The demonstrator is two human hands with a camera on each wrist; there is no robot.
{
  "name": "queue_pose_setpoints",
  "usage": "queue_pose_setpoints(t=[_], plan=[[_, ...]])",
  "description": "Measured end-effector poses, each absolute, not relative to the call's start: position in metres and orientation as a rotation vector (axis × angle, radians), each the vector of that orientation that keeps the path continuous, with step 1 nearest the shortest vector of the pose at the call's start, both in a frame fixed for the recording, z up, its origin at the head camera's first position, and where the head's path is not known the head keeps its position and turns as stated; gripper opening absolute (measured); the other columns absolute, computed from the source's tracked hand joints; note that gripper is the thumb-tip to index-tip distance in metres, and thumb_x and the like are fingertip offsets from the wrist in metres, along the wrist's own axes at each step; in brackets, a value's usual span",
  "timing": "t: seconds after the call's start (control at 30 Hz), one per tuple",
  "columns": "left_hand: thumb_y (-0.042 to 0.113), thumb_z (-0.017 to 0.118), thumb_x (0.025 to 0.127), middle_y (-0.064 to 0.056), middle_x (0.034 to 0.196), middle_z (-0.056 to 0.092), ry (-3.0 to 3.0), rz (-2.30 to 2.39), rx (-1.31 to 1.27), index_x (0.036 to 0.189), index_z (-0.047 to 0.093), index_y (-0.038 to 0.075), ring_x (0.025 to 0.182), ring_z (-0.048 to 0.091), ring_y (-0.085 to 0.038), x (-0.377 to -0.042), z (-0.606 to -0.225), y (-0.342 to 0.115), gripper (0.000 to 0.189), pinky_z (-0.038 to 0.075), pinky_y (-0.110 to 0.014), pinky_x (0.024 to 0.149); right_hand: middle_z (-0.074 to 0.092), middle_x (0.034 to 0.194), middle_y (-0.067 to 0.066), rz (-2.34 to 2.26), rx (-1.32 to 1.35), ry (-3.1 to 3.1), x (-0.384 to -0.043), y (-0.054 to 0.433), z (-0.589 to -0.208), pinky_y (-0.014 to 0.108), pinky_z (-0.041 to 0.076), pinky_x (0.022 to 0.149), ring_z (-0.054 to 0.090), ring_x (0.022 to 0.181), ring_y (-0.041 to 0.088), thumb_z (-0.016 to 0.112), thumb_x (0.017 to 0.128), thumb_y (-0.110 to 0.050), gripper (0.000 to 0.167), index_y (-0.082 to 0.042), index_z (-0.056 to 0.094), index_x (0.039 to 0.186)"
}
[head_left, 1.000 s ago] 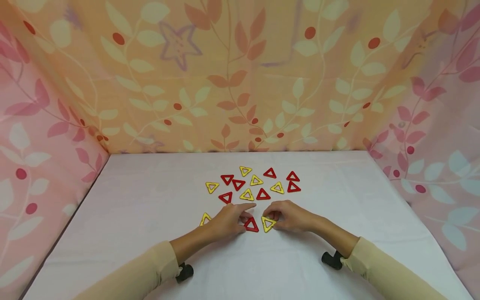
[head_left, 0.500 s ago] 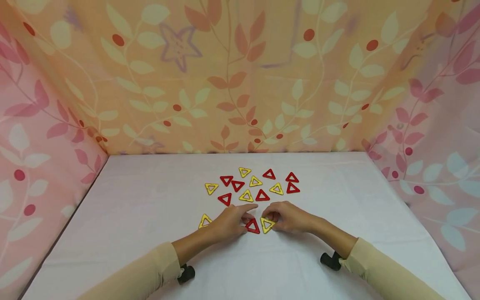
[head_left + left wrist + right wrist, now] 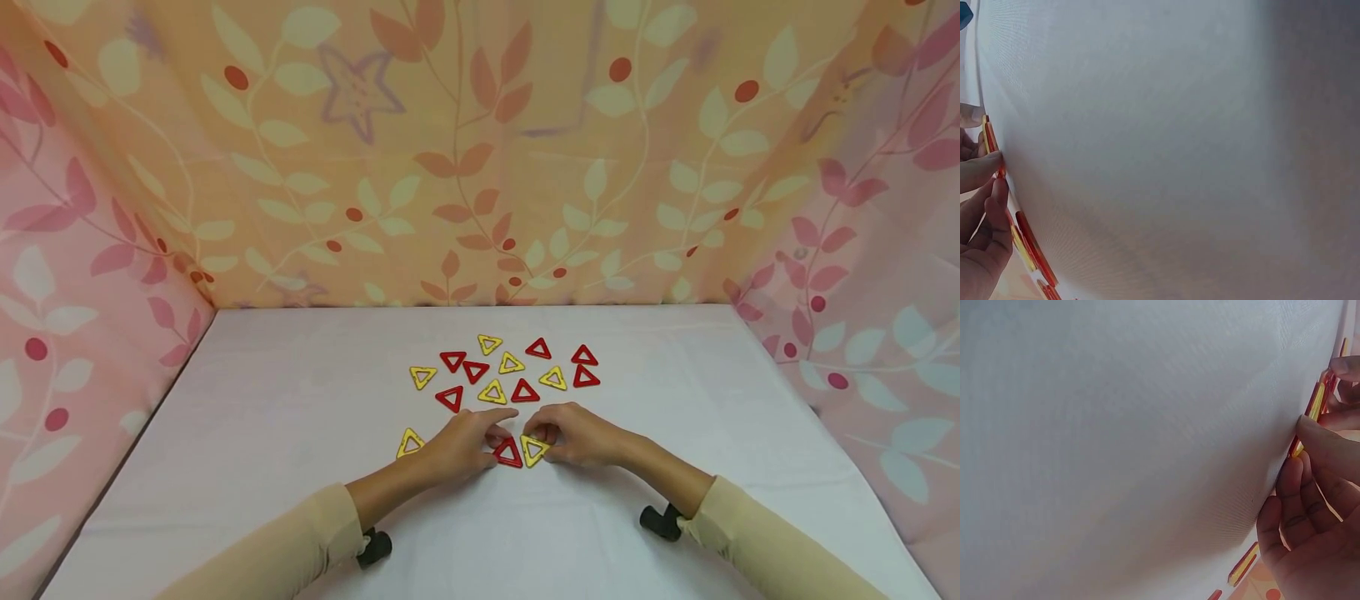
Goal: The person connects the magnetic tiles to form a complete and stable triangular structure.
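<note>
My left hand (image 3: 461, 446) pinches a red triangular magnetic tile (image 3: 510, 462) by its left side, with the index finger stretched out above it. Facing it, my right hand (image 3: 577, 432) grips a yellow triangular magnetic tile (image 3: 526, 450) between thumb and fingers at its right side. The two tiles stand side by side, their near edges very close at the top. From the right wrist view, the yellow tile (image 3: 1316, 403) shows edge-on above the thumb. In the left wrist view, the left thumb and fingers (image 3: 999, 190) close on the red tile's edge.
Several red tiles (image 3: 525, 398) and yellow tiles (image 3: 512, 367) lie scattered on the white tabletop (image 3: 285, 400) beyond the hands. Another yellow tile (image 3: 408, 432) lies left of my left wrist, partly covered by it. Flowered curtains (image 3: 480, 167) surround the table at the back and sides.
The red tile has shifted right in my left hand and the yellow one slightly left, narrowing the gap between them. Both hands keep their grip.
</note>
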State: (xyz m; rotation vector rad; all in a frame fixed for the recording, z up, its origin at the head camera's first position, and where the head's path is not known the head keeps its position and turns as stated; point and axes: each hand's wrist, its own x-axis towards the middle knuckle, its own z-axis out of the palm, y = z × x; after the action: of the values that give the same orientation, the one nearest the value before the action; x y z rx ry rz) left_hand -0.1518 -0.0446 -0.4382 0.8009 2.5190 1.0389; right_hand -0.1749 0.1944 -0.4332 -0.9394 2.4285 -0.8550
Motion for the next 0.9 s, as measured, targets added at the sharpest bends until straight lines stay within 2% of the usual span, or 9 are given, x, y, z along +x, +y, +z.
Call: queue_pose_setpoints(t=[0.23, 0.53, 0.9], plan=[[-0.002, 0.075, 0.085, -0.003, 0.117, 0.072, 2.503, 1.051, 0.794, 0.145, 0.050, 0.010, 0.114, 0.064, -0.013, -0.1505, -0.4369, -0.0444, 0.067, 0.052, -0.024, 0.090, 0.066, 0.102, -0.004, -0.845, -0.942, 2.429, -0.1744, 0.1937, -0.4331, 0.027, 0.053, 0.081, 0.059, 0.087, 0.014, 0.075, 0.084, 0.001, 0.034, -0.006, 0.068, 0.116], [-0.003, 0.075, 0.085, -0.004, 0.113, 0.073, 2.490, 1.100, 0.776, 0.145, 0.049, 0.009, 0.105, 0.067, -0.013, -0.1525, -0.4391, -0.0443, 0.067, 0.055, -0.023, 0.084, 0.066, 0.099, -0.004, -0.849, -0.969, 2.429, -0.1762, 0.1936, -0.4342, 0.028, 0.053, 0.080, 0.059, 0.086, 0.013, 0.074, 0.084, 0.003, 0.032, -0.008, 0.069, 0.114], [-0.004, 0.073, 0.086, -0.003, 0.114, 0.072, 2.487, 1.043, 0.757, 0.147, 0.047, 0.014, 0.108, 0.067, -0.012, -0.1523, -0.4345, -0.0406, 0.068, 0.054, -0.022, 0.084, 0.067, 0.098, -0.006, -0.831, -0.985, 2.426, -0.1768, 0.1938, -0.4330, 0.026, 0.053, 0.079, 0.059, 0.085, 0.013, 0.075, 0.085, -0.001, 0.032, -0.008, 0.070, 0.116]])
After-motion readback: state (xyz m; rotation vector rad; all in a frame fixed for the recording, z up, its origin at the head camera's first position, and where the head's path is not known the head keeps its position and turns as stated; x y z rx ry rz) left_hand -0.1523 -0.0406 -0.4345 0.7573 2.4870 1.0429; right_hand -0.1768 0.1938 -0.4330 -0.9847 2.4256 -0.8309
